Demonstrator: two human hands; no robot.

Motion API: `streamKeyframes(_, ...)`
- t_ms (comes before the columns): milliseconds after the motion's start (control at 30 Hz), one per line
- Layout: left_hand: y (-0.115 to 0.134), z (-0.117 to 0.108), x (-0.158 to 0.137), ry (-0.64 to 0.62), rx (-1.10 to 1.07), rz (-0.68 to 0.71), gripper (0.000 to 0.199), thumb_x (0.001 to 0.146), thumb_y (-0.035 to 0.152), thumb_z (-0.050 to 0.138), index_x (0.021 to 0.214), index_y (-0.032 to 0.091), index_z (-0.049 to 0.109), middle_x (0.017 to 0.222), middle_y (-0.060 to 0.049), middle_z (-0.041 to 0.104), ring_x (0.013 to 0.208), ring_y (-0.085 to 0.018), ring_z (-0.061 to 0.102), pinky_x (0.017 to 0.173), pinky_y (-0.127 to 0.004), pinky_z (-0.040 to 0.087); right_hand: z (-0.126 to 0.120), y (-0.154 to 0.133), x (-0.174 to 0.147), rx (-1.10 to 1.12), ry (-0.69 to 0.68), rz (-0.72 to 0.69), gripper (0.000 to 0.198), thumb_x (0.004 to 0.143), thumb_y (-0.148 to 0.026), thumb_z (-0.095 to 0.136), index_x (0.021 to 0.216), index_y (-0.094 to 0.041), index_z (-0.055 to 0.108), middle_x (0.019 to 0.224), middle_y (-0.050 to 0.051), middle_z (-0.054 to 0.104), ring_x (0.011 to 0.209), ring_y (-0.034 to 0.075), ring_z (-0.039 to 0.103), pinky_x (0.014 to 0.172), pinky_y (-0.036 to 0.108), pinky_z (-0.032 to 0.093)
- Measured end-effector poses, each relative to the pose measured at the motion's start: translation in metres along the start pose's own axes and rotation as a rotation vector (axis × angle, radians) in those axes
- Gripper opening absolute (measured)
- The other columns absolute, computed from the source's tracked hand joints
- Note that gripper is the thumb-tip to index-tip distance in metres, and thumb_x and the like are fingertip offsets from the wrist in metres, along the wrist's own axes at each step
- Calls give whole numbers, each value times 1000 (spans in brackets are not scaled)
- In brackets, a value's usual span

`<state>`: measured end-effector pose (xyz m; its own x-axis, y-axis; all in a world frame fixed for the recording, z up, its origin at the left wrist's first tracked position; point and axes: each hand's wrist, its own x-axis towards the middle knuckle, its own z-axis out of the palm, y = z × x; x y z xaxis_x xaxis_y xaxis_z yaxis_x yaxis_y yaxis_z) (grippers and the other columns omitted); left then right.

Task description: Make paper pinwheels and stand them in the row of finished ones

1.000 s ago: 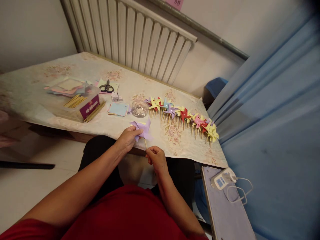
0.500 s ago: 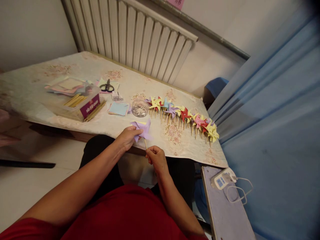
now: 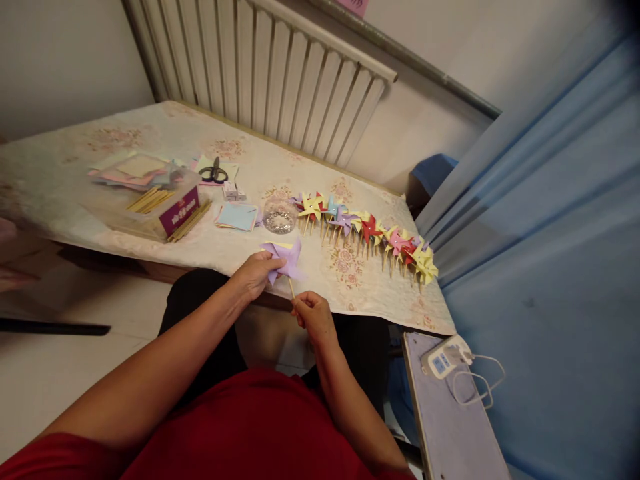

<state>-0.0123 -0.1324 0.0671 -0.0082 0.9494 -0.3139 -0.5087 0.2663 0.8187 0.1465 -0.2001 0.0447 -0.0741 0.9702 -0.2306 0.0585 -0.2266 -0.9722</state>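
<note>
A purple paper pinwheel [image 3: 287,259] is held over the table's front edge. My left hand [image 3: 257,273] is closed on its paper blades, the thumb across the front near the centre. Below it, my right hand [image 3: 313,313] pinches the lower part of the thin wooden stick [image 3: 291,288]. Pale yellow paper shows behind the purple blades. Just beyond my left hand lie a stack of coloured paper squares [image 3: 237,217] and a clear round dish [image 3: 279,219] with small shiny pieces, too small to make out.
Several finished pinwheels [image 3: 370,229] stand in a row at the right. A clear box [image 3: 125,223] with wooden sticks and paper sits at the left, near black-handled scissors [image 3: 214,173]. A white power strip [image 3: 445,358] with a cable rests on a side surface at lower right.
</note>
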Motion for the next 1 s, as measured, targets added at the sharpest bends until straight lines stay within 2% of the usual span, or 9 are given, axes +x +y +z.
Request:
streamKeyframes(133, 1, 1, 0, 0, -5, 15, 30, 50, 15, 87, 63, 12, 61, 59, -1, 63, 52, -9, 55, 51, -19, 41, -1, 3, 3, 27, 8, 11, 17, 70, -35, 65, 68, -19, 60, 50, -7, 57, 37, 6, 38, 41, 20, 26)
streamKeyframes(267, 1, -2, -1, -50, -26, 11, 32, 55, 27, 88, 71, 10, 65, 64, -2, 65, 56, -10, 56, 55, -21, 44, -3, 6, 6, 37, 21, 0, 18, 70, -36, 65, 69, -19, 60, 53, -5, 59, 37, 6, 39, 40, 21, 25)
streamKeyframes(400, 1, -7, -4, 13, -32, -35, 35, 61, 36, 87, 74, 12, 65, 69, -4, 67, 61, -12, 59, 57, -23, 45, -6, 7, 7, 39, 38, -7, 18, 71, -36, 65, 68, -19, 60, 51, -6, 58, 38, 6, 38, 41, 21, 24)
streamKeyframes(600, 1, -14, -5, 78, 48, -29, 35, 55, 32, 88, 74, 12, 67, 66, -2, 66, 60, -11, 59, 58, -21, 47, -9, 10, 9, 61, 47, -2, 18, 71, -35, 66, 69, -18, 61, 53, -5, 60, 38, 5, 38, 41, 21, 24)
streamKeyframes(1000, -6, -19, -3, 2, 97, -59, 39, 50, 33, 89, 74, 13, 65, 65, -2, 64, 57, -10, 57, 54, -20, 45, -8, 12, 9, 59, 40, -9, 18, 71, -35, 66, 70, -18, 61, 52, -5, 59, 38, 6, 38, 40, 21, 24)
